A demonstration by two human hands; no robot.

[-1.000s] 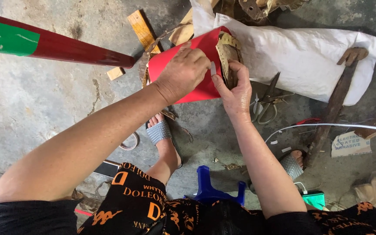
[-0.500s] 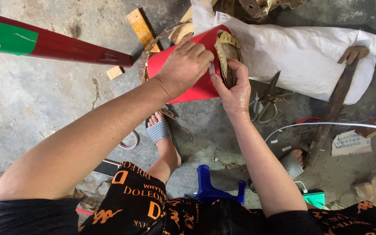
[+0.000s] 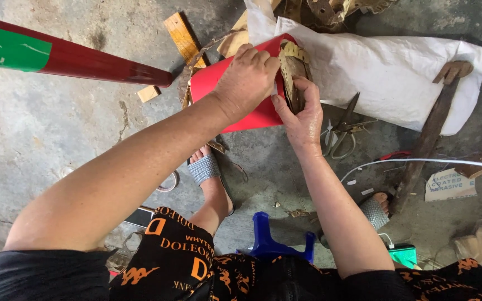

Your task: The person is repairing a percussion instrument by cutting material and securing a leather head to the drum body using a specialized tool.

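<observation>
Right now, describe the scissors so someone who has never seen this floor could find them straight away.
Find the big white sack spread on the concrete floor. At its lower edge, just beside the right hand, lie the scissors: dull grey metal, blades toward the sack, looped handles toward the person, unlike the long wooden tool nearby.

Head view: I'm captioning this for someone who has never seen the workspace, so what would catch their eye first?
First, the bright red sheet at top centre, pressed by the left hand while the right hand holds a brown woven piece against it. Next, the long red and green pole slanting in from the upper left. Then the white sack on the concrete floor, with scissors at its edge.
</observation>
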